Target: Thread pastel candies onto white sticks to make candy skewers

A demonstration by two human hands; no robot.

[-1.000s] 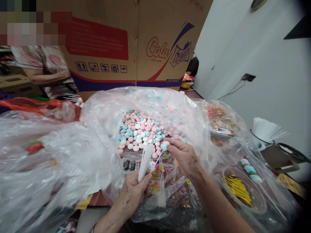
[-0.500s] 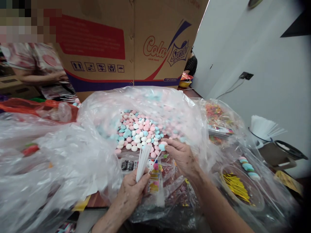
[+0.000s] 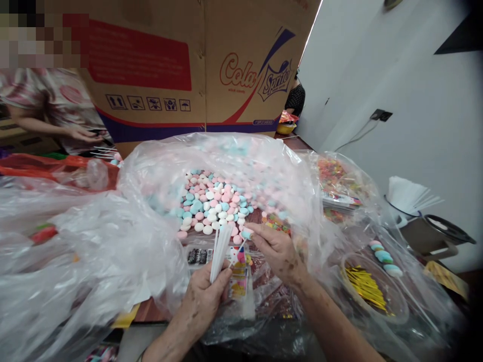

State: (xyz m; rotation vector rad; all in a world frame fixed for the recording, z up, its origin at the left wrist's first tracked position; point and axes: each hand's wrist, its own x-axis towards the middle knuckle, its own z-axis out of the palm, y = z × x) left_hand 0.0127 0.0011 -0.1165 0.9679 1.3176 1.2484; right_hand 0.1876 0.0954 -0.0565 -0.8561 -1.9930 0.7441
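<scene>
My left hand (image 3: 209, 291) is closed round a bundle of white sticks (image 3: 220, 251); one thin stick slants apart from the bundle toward the right. At the tip of that stick, my right hand (image 3: 273, 246) pinches a small blue and pink candy (image 3: 246, 234). Behind both hands, pink, white and blue candies (image 3: 213, 201) lie spread at the mouth of a large clear plastic bag (image 3: 279, 166). Under my hands are small printed packets (image 3: 238, 286) and a clear pack of dark pieces (image 3: 198, 256).
A large cardboard box (image 3: 151, 55) stands behind the bag. Crumpled plastic (image 3: 105, 246) covers the left. At right are a bowl of yellow ties (image 3: 365, 289), stacked candies (image 3: 385, 257) and a dark jug (image 3: 433, 239). A person (image 3: 56, 105) works at the far left.
My right hand has shifted slightly left and down with the candy, closer to the sticks. Colourful candies behind it now show. The person's hand at the far left has moved.
</scene>
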